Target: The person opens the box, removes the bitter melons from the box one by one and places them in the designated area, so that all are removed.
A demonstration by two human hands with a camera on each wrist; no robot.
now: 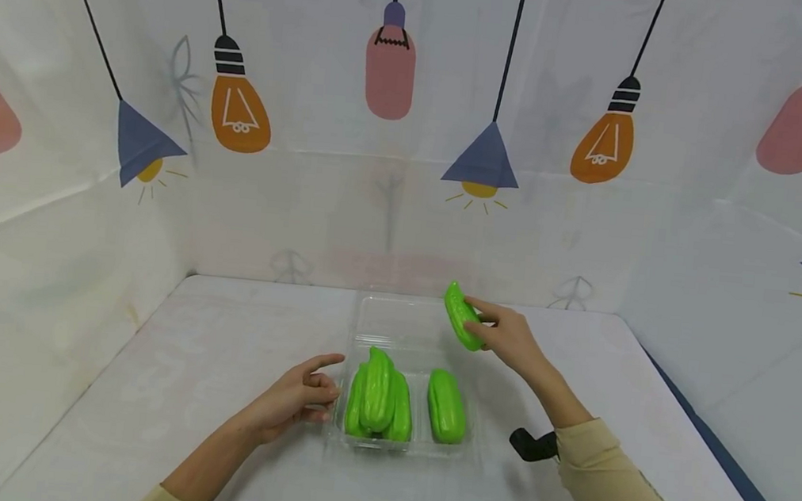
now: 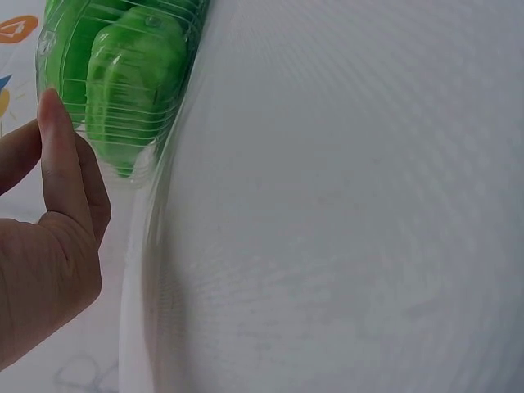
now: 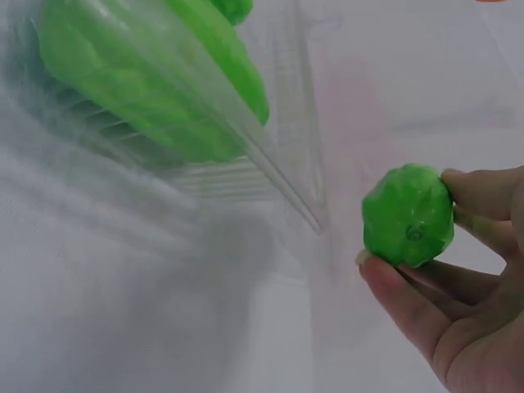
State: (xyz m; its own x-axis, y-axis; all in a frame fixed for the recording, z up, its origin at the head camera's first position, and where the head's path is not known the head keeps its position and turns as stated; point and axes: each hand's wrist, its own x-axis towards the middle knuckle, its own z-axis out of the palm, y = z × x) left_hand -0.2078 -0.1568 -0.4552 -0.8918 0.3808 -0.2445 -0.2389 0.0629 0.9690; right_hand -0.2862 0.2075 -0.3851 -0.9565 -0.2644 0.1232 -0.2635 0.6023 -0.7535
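Observation:
My right hand pinches a bumpy green bitter melon between thumb and fingers, above the right side of a clear plastic clamshell box. In the right wrist view, the held bitter melon shows its round end toward the camera. At the box's left wall is my left hand, its index finger stretched out and the others loosely bent, gripping nothing. In the left wrist view, one fingertip overlaps the box wall. Three bitter melons lie bunched in the box's left part, and another bitter melon lies in its right part.
The box's clear lid lies folded back toward the rear of the white table. Behind the table hangs a white sheet printed with lamps and bulbs. Dark wrist mounts stick out beside both sleeves.

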